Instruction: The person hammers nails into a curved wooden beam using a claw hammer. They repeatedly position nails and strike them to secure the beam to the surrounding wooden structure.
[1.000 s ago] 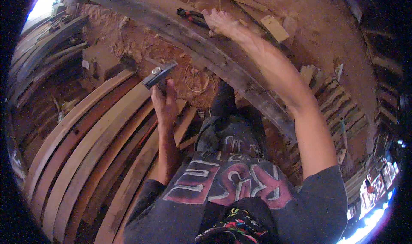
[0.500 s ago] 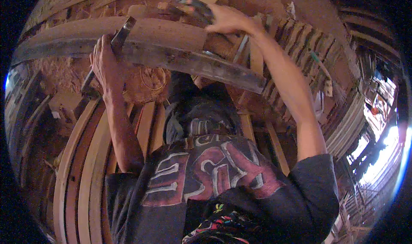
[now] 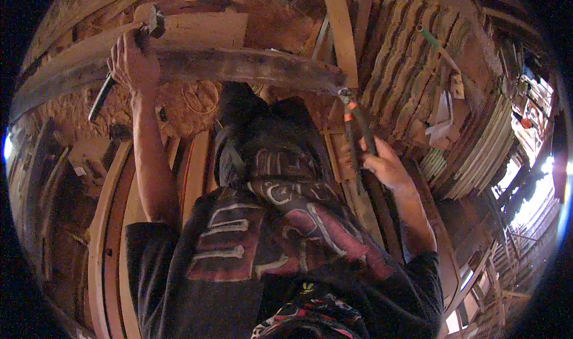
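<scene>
My left hand is wrapped around a hammer whose metal head rises above my fingers. Its dark handle slants out below the hand. Under that hand lies a long, slightly curved, dark-stained wooden beam, running from the far left toward the right. In my right hand is a pair of pincers with dark handles and orange bands. The jaws are at the right end of the beam, seemingly touching it; whether they grip a nail there is too small to tell.
Behind the beam lies a flat brown board. Wavy-edged wooden pieces are stacked at the right, with a green-handled tool on them. Long planks stand at the lower left. Sawdust covers the ground around a wire loop.
My right hand has come from beyond the beam down toward me on the right, bringing the pincers to the beam's end. My left hand with the hammer has shifted slightly left.
</scene>
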Motion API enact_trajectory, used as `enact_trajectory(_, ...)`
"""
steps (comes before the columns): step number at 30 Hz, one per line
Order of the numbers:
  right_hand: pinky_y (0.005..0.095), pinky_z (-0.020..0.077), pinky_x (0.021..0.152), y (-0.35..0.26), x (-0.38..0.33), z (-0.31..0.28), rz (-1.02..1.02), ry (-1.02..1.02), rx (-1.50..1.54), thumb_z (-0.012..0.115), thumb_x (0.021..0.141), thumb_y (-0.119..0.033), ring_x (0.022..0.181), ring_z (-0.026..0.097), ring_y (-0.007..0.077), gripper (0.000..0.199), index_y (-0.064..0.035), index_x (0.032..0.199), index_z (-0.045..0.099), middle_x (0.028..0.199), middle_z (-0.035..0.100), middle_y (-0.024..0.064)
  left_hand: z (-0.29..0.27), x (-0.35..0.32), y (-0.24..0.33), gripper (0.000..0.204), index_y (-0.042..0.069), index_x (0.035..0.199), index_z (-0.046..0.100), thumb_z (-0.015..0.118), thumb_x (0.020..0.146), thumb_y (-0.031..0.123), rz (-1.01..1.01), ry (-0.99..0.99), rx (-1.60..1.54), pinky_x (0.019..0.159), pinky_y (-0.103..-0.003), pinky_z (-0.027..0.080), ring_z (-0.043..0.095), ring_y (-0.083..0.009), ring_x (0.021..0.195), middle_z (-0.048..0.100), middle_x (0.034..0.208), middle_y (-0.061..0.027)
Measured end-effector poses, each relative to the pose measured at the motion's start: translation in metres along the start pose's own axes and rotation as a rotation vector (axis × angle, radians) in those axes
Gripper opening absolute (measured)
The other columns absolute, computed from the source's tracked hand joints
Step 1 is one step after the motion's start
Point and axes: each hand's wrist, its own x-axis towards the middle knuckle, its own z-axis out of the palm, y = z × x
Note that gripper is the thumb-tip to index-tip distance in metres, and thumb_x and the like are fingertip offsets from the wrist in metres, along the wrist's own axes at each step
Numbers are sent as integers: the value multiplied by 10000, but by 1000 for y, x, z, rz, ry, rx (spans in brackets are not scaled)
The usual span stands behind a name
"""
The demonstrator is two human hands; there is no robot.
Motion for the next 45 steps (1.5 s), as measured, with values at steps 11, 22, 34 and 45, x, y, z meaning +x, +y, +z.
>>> enact_trajectory(11, 439, 527, 947, 6, 3, 4, -28, 44, 11, 460, 927, 35, 1179, 609, 316, 406, -10, 1330, 433, 1282, 559, 159, 7, 8, -10, 302, 114, 1106, 652, 625, 914, 346, -2, -79, 28, 893, -434, 456, 625, -295, 1026, 687, 1066, -66)
enact_trajectory(22, 437, 538, 936, -41, 6, -39, 197, 99, -257, 530, 932, 5, 1164, 620, 274, 377, -36, 1297, 445, 1273, 555, 134, -7, 9, 6, 290, 141, 1108, 658, 599, 936, 368, -12, -91, 3, 849, -424, 466, 643, -285, 1014, 701, 1052, -49)
enact_trajectory(34, 464, 572, 863, -142, 17, -31, 470, -35, -221, 552, 879, -28, 1085, 664, 327, 188, -40, 1060, 499, 1087, 621, 141, -10, 7, 8, 273, 149, 1108, 657, 595, 941, 357, -15, -63, -3, 859, -416, 467, 643, -269, 1036, 697, 1098, -42)
enact_trajectory(45, 249, 382, 512, -144, 22, -8, 454, -2, 177, 642, 937, -119, 692, 477, 109, 159, -110, 963, 485, 991, 550, 111, -19, 12, 13, 247, 154, 1068, 662, 608, 932, 353, -59, -114, -35, 859, -410, 468, 647, -275, 1013, 705, 1058, -35)
